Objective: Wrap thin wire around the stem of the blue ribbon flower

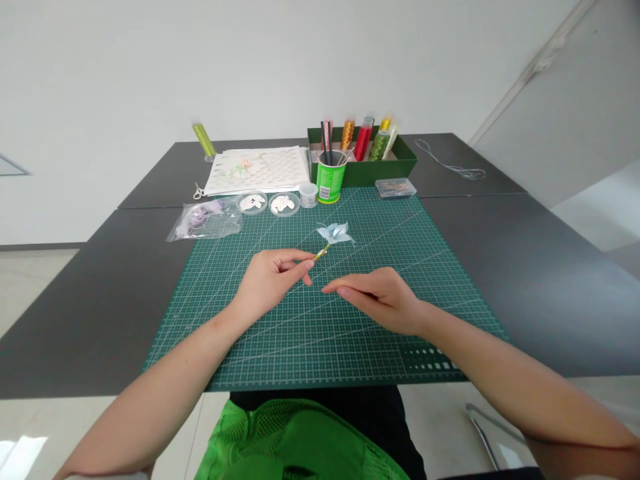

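My left hand point(274, 275) is closed in a pinch on the stem of a pale blue artificial flower point(335, 233). The flower tilts up and to the right, its pointed petals spread and thin strands poking out at the sides. Its stem point(323, 253) is yellow-green, with a shiny silvery part near my fingertips. Just right of and below the flower, my right hand point(381, 297) has thumb and forefinger pressed together. Whatever they pinch, perhaps something very thin, is too small to make out. Both hands hover over a green cutting mat point(295, 347).
Two shallow dishes point(285, 205) of white petal-like pieces stand beyond my hands, beside small stacked round containers point(309, 194). Behind are a green can point(331, 177) of tools, a box point(360, 175) of thread spools, and paper sheets point(270, 168). A plastic bag point(205, 220) lies left.
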`<state>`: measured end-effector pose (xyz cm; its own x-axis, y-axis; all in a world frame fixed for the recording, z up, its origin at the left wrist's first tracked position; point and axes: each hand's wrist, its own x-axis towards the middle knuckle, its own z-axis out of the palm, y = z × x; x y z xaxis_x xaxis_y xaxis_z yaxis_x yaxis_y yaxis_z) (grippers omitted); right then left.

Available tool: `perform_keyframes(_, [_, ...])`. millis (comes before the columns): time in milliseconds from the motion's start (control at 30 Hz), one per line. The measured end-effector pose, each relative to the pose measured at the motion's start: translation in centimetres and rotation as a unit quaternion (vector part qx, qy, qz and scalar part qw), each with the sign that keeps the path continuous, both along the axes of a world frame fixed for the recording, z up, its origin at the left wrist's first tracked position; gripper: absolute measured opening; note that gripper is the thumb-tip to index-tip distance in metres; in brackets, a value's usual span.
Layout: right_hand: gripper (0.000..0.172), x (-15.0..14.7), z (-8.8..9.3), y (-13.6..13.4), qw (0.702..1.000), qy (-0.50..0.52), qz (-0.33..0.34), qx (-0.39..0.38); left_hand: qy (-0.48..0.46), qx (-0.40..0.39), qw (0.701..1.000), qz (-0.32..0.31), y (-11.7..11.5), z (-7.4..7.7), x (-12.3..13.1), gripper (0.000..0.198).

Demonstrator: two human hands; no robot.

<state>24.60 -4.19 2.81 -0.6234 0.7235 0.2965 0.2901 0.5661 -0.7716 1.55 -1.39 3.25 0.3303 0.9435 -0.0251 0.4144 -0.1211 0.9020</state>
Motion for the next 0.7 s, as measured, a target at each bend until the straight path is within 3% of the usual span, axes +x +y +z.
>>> perform_keyframes(167, [0.031, 1.1, 1.3, -0.1, 0.995, 0.022, 0.025, 0.098, 0.096, -0.057, 0.99, -0.088, -0.4, -0.6, 0.4, 0.025])
perform_keyframes(400, [0.033, 1.4, 1.2, 0.7, 0.998, 0.02, -0.021, 0.064, 0.11, -0.115, 0.949, -0.272, -1.7, -0.8, 1.0, 0.02])
perform_keyframes(700, [0.035, 1.1, -0.9, 2.5, 0.997, -0.008, -0.071, -0.018, 0.064, -0.16, 0.939, -0.298, -2.2, 0.2, 0.8, 0.023])
